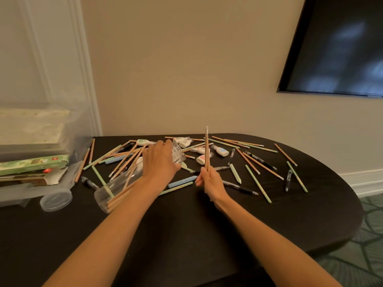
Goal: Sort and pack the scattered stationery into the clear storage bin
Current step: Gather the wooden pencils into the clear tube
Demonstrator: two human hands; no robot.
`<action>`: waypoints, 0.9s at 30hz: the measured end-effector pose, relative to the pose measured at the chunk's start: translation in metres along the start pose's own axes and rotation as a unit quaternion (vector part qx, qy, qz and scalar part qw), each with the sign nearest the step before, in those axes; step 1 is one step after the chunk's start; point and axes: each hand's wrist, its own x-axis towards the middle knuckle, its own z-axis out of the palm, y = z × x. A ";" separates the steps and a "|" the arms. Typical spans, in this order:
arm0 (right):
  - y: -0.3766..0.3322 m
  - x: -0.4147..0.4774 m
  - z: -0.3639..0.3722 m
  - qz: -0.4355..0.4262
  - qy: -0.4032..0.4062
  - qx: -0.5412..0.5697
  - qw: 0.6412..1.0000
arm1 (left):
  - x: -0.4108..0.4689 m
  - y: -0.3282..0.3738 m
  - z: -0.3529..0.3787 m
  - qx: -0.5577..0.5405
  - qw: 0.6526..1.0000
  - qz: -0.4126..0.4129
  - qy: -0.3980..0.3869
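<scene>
Pencils, pens and correction-tape dispensers lie scattered over the dark table (186, 224). My right hand (209, 183) grips a small bunch of tan pencils (206, 150) upright, tips pointing up. My left hand (160, 161) reaches forward and holds a small clear jar (178, 155) near the middle of the pile. A clear tube (116, 187) lies on its side left of my left forearm with several tan pencils inside. The clear storage bin (37, 154) stands at the left edge, holding flat boxes.
A round clear lid (56, 198) lies in front of the bin. Green and tan pencils (258, 183) and black pens (288, 180) spread to the right, toward the table's rounded end. A dark screen (335, 46) hangs on the wall behind.
</scene>
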 end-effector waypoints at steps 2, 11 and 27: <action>-0.006 0.001 -0.002 0.019 0.027 -0.011 0.999 | -0.002 -0.001 0.000 -0.015 1.000 0.000 -0.004; -0.094 0.021 -0.014 -0.017 0.091 0.169 0.981 | -0.002 -0.002 -0.004 -0.135 0.989 0.006 -0.052; -0.094 0.014 -0.016 0.006 -0.026 0.165 0.986 | 0.009 0.008 0.005 -0.122 0.992 0.006 -0.016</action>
